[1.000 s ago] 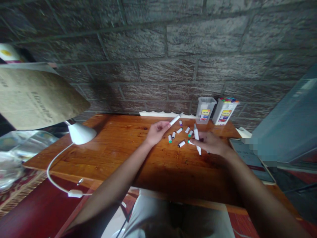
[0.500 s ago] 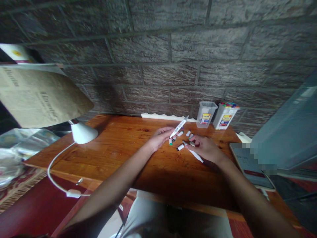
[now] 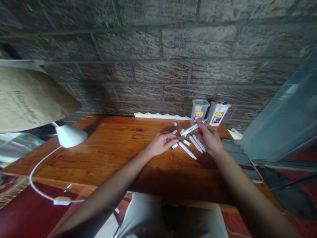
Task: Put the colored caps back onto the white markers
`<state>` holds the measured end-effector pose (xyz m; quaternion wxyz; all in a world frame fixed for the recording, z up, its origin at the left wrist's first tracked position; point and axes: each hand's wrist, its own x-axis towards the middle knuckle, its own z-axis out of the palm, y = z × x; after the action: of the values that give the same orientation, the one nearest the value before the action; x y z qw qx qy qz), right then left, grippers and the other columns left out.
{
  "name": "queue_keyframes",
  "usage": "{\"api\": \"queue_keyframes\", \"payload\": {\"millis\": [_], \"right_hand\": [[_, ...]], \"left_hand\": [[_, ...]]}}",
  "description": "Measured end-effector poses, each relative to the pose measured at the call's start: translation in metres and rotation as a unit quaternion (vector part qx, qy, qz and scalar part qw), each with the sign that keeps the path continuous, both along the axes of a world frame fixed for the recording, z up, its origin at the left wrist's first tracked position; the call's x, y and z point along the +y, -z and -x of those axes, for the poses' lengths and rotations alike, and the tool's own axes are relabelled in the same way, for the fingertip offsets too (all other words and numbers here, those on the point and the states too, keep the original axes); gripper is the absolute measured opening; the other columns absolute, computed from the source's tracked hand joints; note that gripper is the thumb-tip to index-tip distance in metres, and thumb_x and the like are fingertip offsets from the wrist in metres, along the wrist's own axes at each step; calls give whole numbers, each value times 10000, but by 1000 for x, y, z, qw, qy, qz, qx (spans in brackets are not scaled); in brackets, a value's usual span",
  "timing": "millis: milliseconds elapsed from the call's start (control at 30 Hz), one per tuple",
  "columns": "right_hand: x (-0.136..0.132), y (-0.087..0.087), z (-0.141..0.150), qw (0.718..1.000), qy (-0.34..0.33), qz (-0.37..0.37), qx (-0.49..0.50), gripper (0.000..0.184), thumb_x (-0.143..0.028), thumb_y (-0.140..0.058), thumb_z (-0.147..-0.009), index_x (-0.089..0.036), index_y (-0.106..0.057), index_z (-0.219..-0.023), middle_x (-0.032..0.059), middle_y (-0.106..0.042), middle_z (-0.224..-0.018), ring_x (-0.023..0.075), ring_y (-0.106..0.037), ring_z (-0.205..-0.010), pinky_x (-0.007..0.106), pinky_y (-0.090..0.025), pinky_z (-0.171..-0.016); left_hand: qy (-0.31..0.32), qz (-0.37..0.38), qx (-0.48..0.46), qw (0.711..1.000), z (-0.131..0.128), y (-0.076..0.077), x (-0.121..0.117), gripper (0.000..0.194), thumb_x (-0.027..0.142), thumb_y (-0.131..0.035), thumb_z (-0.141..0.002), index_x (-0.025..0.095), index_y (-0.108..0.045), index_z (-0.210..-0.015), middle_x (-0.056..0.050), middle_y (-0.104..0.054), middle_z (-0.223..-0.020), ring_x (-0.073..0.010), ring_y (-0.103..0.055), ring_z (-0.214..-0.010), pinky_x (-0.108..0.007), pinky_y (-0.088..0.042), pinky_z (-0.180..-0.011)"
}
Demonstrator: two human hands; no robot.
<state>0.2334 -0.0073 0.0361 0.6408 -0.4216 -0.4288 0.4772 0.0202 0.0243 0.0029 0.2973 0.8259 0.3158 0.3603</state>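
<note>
My right hand [image 3: 210, 137] grips a white marker [image 3: 190, 129] near one end; the marker points left across the loose caps. My left hand [image 3: 160, 143] is beside the caps, fingers curled and thumb close to the fingertips; whatever they pinch, if anything, I cannot make out. A bit of green shows in the gap between its thumb and fingers. One white marker [image 3: 187, 151] lies slanted on the table below the caps. More white markers [image 3: 196, 143] lie side by side near my right hand. Around them are a green-ended cap [image 3: 186, 142], a black-ended cap [image 3: 174, 146] and a purple-ended cap [image 3: 175, 125].
Against the wall stand a clear plastic container [image 3: 199, 110] and a second container [image 3: 218, 114] packed with colourful-topped markers. A white wavy-edged strip [image 3: 160, 115] runs along the back of the wooden table [image 3: 111, 148]. A lamp [image 3: 70, 135] is left, a tablet-like device [image 3: 241, 158] right.
The left hand no longer holds its marker. My right hand has let its earlier marker down on the table and now holds a white marker farther back. The view has swung slightly right.
</note>
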Motion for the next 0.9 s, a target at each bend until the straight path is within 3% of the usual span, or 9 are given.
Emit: {"api": "queue_keyframes", "payload": {"millis": [100, 200, 267, 333, 433, 533, 667, 800, 900], "right_hand": [[0, -5, -2, 999, 0, -13, 39, 414, -552, -767, -687, -177, -590, -699, -65, -457, -557, 21, -258, -388, 195, -177, -335], [-1, -7, -1, 998, 1, -18, 53, 417, -546, -766, -691, -188, -553, -676, -82, -401, -511, 30, -277, -377, 190, -205, -328], [-2, -8, -1, 998, 2, -17, 61, 427, -555, -762, -691, -197, -529, -674, -81, -409, -504, 43, -347, -384, 184, -244, -332], [-2, -9, -2, 997, -8, -11, 71, 423, -571, -753, -694, -201, -552, -727, -58, -509, -555, 61, -451, -420, 180, -309, -350], [-3, -10, -2, 997, -22, -12, 71, 413, -560, -763, -687, -207, -584, -806, -32, -614, -646, 81, -550, -483, 182, -398, -402], [-5, -10, 1, 997, -27, -42, 60, 384, -460, -832, -635, -216, -599, -818, -64, -581, -622, 66, -527, -490, 179, -429, -446], [-8, -13, 5, 996, -22, -46, 67, 358, -460, -827, -641, -199, -607, -748, -77, -505, -567, 43, -381, -428, 181, -359, -391], [-9, -14, 7, 996, -6, -25, 88, 439, -563, -757, -695, -198, -527, -618, -73, -452, -488, 41, -320, -371, 191, -265, -329], [-10, -13, 7, 999, -17, -24, 40, 452, -631, -666, -754, -196, -579, -669, -36, -567, -550, 51, -410, -378, 195, -351, -350]], "left_hand": [[20, -99, 85, 991, 0, 1, -2, 246, 447, -662, -826, 223, -743, -887, -73, -712, -871, -221, -628, -866, -336, -415, -902], [30, -105, 102, 989, -1, 2, -2, 175, 392, -651, -840, 241, -740, -828, -75, -706, -856, -241, -623, -915, -366, -392, -960], [36, -87, 91, 991, -2, 2, -2, 151, 369, -656, -837, 242, -737, -818, -75, -708, -860, -246, -622, -939, -371, -390, -974], [32, -71, 64, 995, -2, 1, -2, 150, 369, -660, -837, 243, -740, -852, -75, -718, -892, -246, -630, -952, -367, -394, -984], [-9, -30, -7, 999, -2, -1, -3, 231, 382, -629, -862, 228, -730, -1001, -75, -727, -977, -228, -652, -924, -334, -441, -931], [-22, 55, -104, 993, -3, -2, -2, 368, 392, -609, -876, 185, -651, -1177, -72, -715, -994, -183, -664, -857, -275, -502, -783], [31, 175, -211, 961, -4, -4, 2, 505, 391, -667, -827, 154, -551, -1258, -78, -690, -999, -164, -676, -832, -211, -504, -599], [68, 223, -229, 945, -4, -4, 1, 471, 338, -755, -747, 134, -608, -1145, -97, -716, -974, -201, -686, -905, -272, -540, -714], [75, 216, -220, 948, -5, -3, 0, 377, 306, -771, -730, 132, -659, -1044, -102, -728, -994, -198, -683, -927, -318, -523, -838]]}}
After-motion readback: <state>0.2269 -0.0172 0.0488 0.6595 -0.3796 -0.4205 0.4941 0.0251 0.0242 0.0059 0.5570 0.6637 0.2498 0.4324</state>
